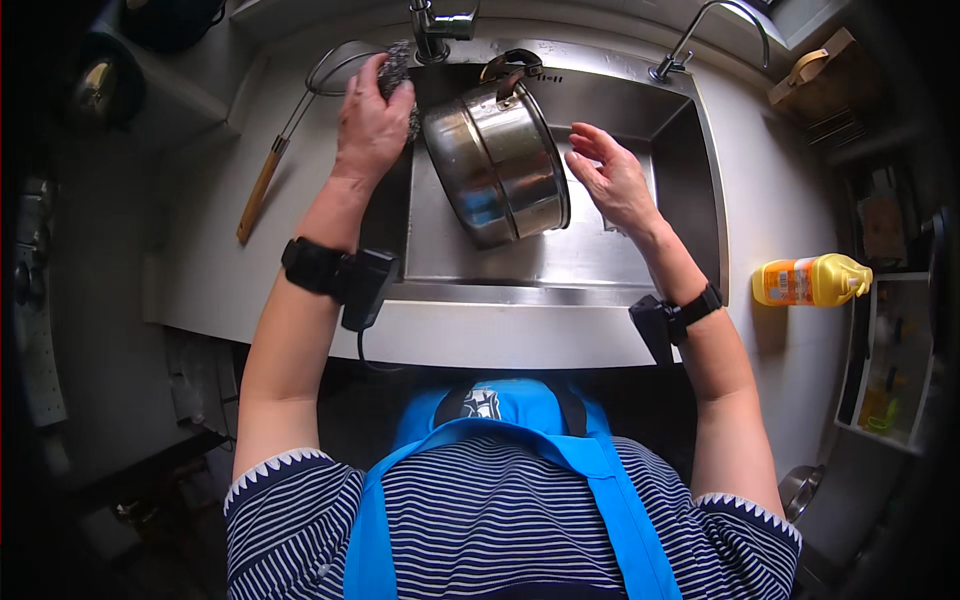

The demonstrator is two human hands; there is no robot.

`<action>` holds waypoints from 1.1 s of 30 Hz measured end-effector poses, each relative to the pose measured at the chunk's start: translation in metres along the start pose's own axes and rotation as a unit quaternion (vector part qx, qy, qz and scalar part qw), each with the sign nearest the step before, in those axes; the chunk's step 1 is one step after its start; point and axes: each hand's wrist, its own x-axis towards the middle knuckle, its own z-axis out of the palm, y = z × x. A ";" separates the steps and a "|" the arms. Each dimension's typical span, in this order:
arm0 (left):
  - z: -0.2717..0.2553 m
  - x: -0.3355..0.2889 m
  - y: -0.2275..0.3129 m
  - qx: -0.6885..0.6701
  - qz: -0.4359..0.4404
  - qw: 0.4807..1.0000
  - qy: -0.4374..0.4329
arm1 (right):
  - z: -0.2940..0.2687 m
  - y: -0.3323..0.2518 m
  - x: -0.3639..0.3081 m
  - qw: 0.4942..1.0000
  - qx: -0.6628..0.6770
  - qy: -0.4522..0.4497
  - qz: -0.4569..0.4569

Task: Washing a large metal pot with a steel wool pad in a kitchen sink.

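A shiny steel pot (492, 165) lies tilted on its side in the sink (430, 268), its base toward the left and its rim toward the right. One loop handle (518, 72) points to the far side. My left hand (372, 125) is left of the pot, closed round a dark, speckled steel wool scourer (398, 82), over the sink's left edge. To the right of the pot's rim, my right hand (618, 182) is open, thumb and fingers apart, with nothing in it. It appears just clear of the rim. The inside of the pot is hidden.
A wire strainer with a wooden handle (262, 190) lies on the left counter. The faucet (432, 35) rises behind the sink, with a thin curved spout (690, 45) at right. A yellow pump bottle (815, 280) lies on the right counter. A wooden block (822, 75) stands far right.
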 end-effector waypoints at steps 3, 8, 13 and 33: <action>0.056 -0.005 -0.026 0.029 0.151 0.987 -0.040 | 0.048 0.000 0.039 0.998 0.047 0.006 0.043; 0.072 -0.029 -0.027 0.063 0.239 0.966 -0.076 | 0.071 -0.002 0.052 0.992 -0.084 0.072 0.064; 0.058 -0.043 -0.031 0.026 0.242 0.968 -0.062 | 0.083 -0.004 0.019 0.992 -0.010 0.120 0.033; 0.049 -0.048 -0.030 0.049 0.238 0.968 -0.063 | 0.085 0.000 0.006 0.994 -0.028 0.101 0.032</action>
